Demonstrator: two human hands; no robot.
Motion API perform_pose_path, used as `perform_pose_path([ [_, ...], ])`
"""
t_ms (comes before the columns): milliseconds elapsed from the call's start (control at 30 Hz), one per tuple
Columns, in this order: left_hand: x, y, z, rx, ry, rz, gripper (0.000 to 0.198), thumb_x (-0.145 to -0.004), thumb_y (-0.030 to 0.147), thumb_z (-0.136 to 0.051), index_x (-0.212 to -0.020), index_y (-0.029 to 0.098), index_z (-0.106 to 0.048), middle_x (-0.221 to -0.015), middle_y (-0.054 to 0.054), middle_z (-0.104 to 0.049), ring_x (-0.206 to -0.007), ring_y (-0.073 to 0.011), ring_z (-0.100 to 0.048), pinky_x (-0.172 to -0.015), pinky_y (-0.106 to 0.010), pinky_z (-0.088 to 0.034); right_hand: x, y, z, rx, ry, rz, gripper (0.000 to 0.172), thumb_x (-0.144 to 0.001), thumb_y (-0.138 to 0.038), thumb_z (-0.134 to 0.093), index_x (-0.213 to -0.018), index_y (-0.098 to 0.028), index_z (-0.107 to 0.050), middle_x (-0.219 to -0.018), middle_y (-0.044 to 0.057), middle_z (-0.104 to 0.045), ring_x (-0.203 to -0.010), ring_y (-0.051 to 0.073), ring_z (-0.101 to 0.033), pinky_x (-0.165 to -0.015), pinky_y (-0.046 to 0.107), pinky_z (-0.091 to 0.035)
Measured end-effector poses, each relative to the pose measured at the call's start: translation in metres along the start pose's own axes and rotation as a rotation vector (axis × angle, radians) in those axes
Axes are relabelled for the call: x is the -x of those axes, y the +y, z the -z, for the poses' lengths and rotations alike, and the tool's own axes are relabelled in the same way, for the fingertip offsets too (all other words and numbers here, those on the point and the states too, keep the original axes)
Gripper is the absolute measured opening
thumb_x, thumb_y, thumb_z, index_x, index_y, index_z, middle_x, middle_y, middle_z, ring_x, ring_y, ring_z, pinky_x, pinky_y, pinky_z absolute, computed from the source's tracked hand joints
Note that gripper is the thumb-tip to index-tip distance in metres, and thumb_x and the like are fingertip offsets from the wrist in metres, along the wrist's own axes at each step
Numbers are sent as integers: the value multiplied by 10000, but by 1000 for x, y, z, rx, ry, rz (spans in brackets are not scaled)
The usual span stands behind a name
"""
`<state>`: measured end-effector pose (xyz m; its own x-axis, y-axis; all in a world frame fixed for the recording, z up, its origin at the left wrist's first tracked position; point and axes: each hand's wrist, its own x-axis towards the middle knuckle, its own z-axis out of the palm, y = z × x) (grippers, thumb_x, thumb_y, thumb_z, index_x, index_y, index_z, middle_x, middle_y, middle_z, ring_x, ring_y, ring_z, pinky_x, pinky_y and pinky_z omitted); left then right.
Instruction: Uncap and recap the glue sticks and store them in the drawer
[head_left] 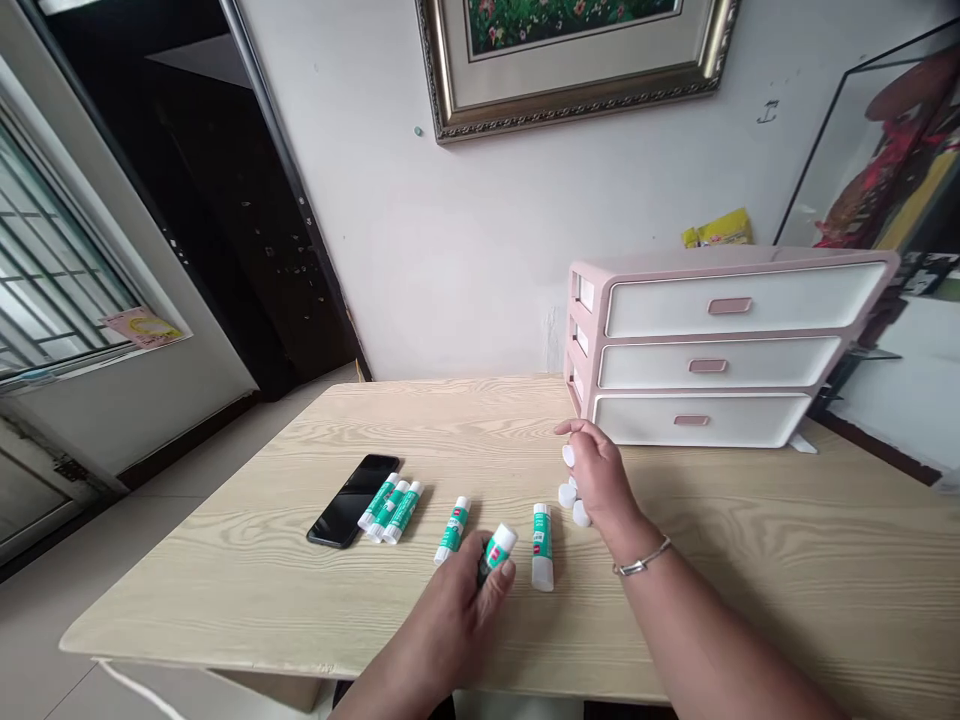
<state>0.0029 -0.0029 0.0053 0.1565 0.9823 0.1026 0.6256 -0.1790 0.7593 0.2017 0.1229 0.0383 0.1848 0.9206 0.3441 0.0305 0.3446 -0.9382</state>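
Observation:
A green and white glue stick (499,547) is gripped in my left hand (469,590), its white end pointing up and away. My right hand (596,470) pinches a white cap (568,456) above several loose white caps (568,495). Between my hands another glue stick (542,547) lies on the table. One more (453,530) lies just beyond my left hand. Farther left, three glue sticks (391,508) lie side by side, against the edge of a black phone (352,502).
A pink and white drawer unit (707,367) stands at the back right of the wooden table (247,590), with a yellow packet (718,229) behind its top. A framed picture (577,105) hangs on the wall.

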Motion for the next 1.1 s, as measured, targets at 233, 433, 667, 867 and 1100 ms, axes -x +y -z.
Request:
perform_pose_path([
  [233,-20,7,-4,-735,163,-7,248,-983,264,-467,-1064,192,-690,-1111,-123,-705,-1047,-292,-643,-897,-398,-486,8,5,-9,165,-27,121,234,-854,-288,-437,-863,-200,-653,-518,-71,-374,-484,123,-350,-471,235,-294],
  [433,-27,3,10,-850,224,-10,245,-957,234,-527,-1100,170,-716,-1038,-126,-708,-972,-295,-658,-856,-409,-513,7,4,-6,202,-35,139,228,-868,-283,-435,-835,-203,-645,-499,-78,-337,-462,117,-341,-463,236,-272],
  [667,-43,-14,23,-876,256,28,223,-963,202,-490,-1031,160,-698,-1042,-123,-690,-989,-268,-648,-865,-365,-480,8,10,-6,259,-49,172,232,-883,-272,-435,-853,-208,-656,-505,-73,-354,-465,120,-349,-467,239,-272],
  [867,-44,-19,32,-899,271,160,277,-967,249,-508,-1151,131,-679,-1127,-144,-689,-1057,-294,-654,-887,-379,-489,-5,5,9,454,-41,175,270,-898,-314,-420,-897,-220,-673,-526,-51,-447,-511,144,-434,-532,247,-334],
  [1100,-39,-33,36,-939,344,146,287,-948,336,-555,-1111,144,-693,-1076,-153,-715,-976,-324,-674,-810,-424,-508,-28,0,39,919,-104,-64,322,-911,-384,-452,-1078,-230,-679,-933,58,-733,-853,213,-641,-710,274,-398],
])
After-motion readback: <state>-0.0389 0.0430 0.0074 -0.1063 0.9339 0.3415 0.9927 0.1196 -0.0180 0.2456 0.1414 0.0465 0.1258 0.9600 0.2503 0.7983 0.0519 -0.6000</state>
